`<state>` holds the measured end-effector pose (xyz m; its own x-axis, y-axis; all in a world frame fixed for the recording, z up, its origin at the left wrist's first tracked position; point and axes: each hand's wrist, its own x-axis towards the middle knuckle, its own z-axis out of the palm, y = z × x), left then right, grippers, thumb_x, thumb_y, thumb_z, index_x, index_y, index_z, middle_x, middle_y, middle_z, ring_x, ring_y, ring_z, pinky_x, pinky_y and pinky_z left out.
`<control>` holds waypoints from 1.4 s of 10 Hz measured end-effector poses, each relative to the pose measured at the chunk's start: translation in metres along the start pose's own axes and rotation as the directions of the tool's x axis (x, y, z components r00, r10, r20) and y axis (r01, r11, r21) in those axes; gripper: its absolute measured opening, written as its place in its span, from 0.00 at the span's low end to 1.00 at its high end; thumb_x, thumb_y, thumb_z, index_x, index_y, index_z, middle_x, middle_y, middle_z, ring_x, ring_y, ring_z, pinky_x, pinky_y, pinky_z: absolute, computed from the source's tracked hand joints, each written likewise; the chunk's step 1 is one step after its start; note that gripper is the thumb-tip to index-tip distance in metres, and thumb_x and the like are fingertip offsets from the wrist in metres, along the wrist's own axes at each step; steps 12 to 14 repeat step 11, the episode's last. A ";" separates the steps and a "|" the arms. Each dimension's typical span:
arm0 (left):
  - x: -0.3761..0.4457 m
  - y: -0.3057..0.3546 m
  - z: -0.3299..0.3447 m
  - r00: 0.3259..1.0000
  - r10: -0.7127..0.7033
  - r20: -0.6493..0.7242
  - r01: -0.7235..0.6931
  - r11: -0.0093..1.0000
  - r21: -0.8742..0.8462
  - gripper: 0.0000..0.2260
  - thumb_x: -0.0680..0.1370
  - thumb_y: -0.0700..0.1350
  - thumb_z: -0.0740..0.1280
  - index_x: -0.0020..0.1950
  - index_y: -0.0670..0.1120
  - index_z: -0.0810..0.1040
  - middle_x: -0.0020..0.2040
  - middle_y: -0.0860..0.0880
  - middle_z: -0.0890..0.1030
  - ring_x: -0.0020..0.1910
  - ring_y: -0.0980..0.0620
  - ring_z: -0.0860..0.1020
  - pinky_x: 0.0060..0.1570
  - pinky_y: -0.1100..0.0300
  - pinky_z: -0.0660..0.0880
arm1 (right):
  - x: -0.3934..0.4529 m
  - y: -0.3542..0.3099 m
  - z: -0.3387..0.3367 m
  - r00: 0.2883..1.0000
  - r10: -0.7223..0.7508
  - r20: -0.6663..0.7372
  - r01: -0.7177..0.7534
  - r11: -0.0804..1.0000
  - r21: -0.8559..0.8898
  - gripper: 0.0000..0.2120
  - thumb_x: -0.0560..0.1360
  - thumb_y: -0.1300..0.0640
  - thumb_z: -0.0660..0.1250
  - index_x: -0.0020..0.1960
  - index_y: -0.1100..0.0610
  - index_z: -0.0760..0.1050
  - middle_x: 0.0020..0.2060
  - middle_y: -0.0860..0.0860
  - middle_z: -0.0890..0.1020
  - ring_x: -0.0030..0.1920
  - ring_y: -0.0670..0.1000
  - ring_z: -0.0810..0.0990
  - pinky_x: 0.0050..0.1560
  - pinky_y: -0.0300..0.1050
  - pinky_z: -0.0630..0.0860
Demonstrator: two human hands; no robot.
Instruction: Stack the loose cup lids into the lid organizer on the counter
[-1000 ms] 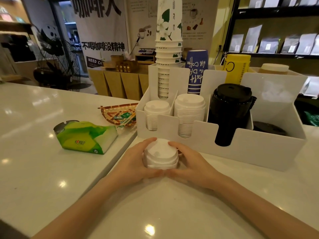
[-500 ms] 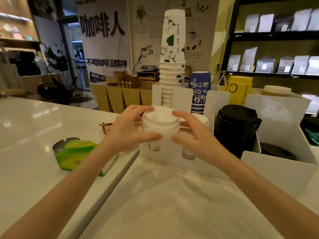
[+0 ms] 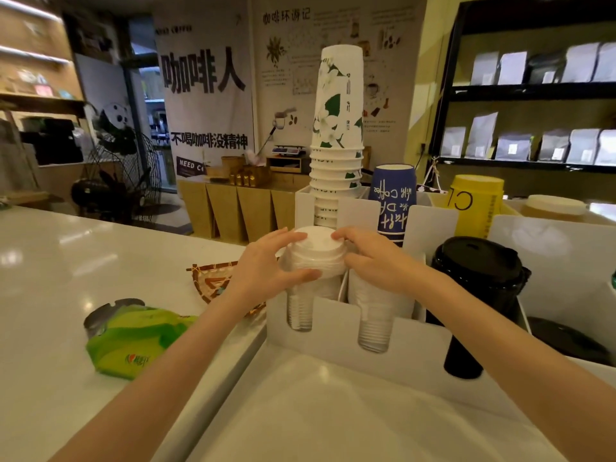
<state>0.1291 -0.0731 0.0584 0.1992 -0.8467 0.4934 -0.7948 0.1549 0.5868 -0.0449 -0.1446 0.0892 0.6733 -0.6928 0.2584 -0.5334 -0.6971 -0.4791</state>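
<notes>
**Lid stack held over the leftmost slot**

A short stack of white lids [image 3: 316,253] sits at frame centre, pinched between the left hand [image 3: 263,266] and the right hand [image 3: 373,261], fingers pressed against opposite sides, probably to keep the lids aligned. It hovers over the lids already filling the left front compartment of the white organizer [image 3: 333,323]. Right of it stand a second white lid column [image 3: 375,305] and black lids [image 3: 476,271]. A green tissue pack [image 3: 133,338] lies lower left.
</notes>
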 end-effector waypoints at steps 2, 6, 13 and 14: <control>-0.001 -0.008 0.005 0.995 -0.077 0.068 0.071 0.994 0.084 0.30 0.63 0.60 0.71 0.63 0.58 0.70 0.74 0.50 0.62 0.72 0.46 0.60 0.69 0.41 0.57 | 0.002 0.004 0.005 0.996 0.028 0.080 -0.016 0.989 -0.147 0.19 0.76 0.56 0.54 0.67 0.52 0.64 0.67 0.55 0.69 0.65 0.55 0.67 0.66 0.53 0.65; -0.006 -0.011 0.001 0.981 -0.016 0.193 -0.028 0.974 0.224 0.32 0.67 0.58 0.69 0.68 0.53 0.65 0.74 0.51 0.61 0.74 0.52 0.52 0.71 0.47 0.51 | 0.002 -0.001 0.009 0.993 0.029 0.113 0.008 0.948 -0.319 0.18 0.77 0.53 0.52 0.67 0.50 0.64 0.67 0.55 0.69 0.66 0.57 0.65 0.67 0.53 0.61; 0.025 0.024 -0.032 0.849 -0.151 0.507 -0.109 0.888 0.447 0.30 0.68 0.59 0.68 0.67 0.50 0.67 0.72 0.50 0.65 0.70 0.49 0.62 0.68 0.49 0.59 | -0.038 -0.022 -0.020 0.997 -0.082 -0.008 0.081 0.994 -0.072 0.23 0.75 0.56 0.60 0.69 0.49 0.60 0.65 0.51 0.72 0.63 0.51 0.70 0.62 0.46 0.68; 0.025 0.024 -0.032 0.849 -0.151 0.507 -0.109 0.888 0.447 0.30 0.68 0.59 0.68 0.67 0.50 0.67 0.72 0.50 0.65 0.70 0.49 0.62 0.68 0.49 0.59 | -0.038 -0.022 -0.020 0.997 -0.082 -0.008 0.081 0.994 -0.072 0.23 0.75 0.56 0.60 0.69 0.49 0.60 0.65 0.51 0.72 0.63 0.51 0.70 0.62 0.46 0.68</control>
